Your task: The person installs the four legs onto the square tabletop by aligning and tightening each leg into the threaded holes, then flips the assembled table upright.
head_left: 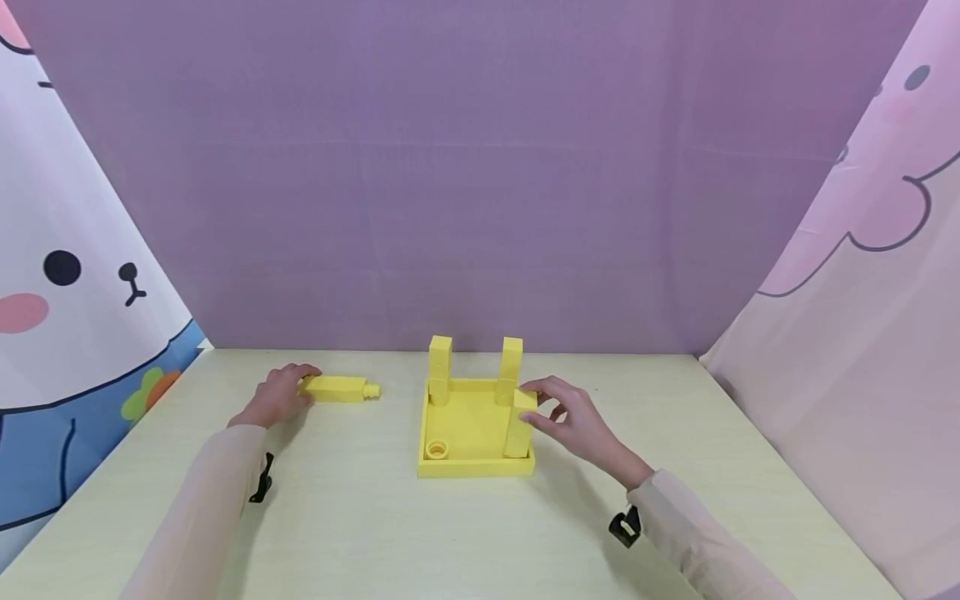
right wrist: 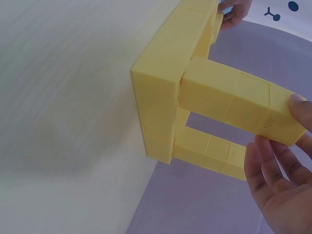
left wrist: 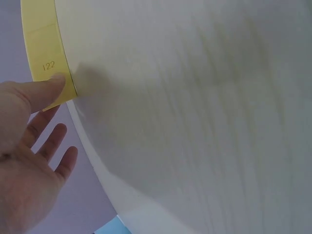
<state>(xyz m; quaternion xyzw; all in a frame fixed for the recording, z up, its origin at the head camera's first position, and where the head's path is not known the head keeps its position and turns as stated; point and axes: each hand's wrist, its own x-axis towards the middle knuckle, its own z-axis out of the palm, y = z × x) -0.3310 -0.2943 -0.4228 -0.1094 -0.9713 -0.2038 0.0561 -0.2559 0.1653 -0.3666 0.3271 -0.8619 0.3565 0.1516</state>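
A yellow square panel with a raised rim (head_left: 476,469) lies on the table, bearing upright yellow legs at three corners. My right hand (head_left: 579,423) pinches the top of the near right leg (head_left: 519,429) between thumb and fingers; the leg's foot meets the panel's corner, slightly tilted in the right wrist view. At the back stand the far left leg (head_left: 440,367) and far right leg (head_left: 510,367). A round socket (head_left: 437,450) shows at the near left corner. Left of the panel, my left hand (head_left: 277,398) pinches the end of a loose leg (head_left: 337,388), marked 122 (left wrist: 48,66), its threaded tip pointing right.
The pale table (head_left: 360,533) runs back to a purple cloth (head_left: 450,183). Cloths printed with cartoon figures hang at the left (head_left: 82,208) and right (head_left: 877,333). Black straps (head_left: 262,479) show at both wrists.
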